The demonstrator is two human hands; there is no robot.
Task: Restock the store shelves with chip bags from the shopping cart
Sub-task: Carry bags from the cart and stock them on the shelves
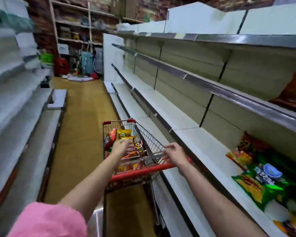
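The long white metal shelving run with grey steel edge strips [186, 117] fills the right side of the aisle, most of its tiers bare, with a few green, orange and brown chip bags [256, 183] already lying flat and askew on the middle tier near the person; stock laid this loosely could, I judge, slide off the lip if more is pushed in beside it. The small wire shopping cart with red corner caps and a red push bar [143, 171] stands close against the shelf base, so a careless tug might catch its basket on the lower shelf edge or roll it off down the tan floor [79, 127]. Inside it lies a heap of yellow, red and orange chip bags [126, 134], the stock to be moved. The right hand [173, 153] grips the wire rim of the cart beside the bar, fingers curled round it, steadying it. The left hand [122, 147] reaches into the basket with fingers bent over the heap; whether it already holds a bag I cannot tell. A pinch on a slick corner could slip, and a hard squeeze would crush the chips.
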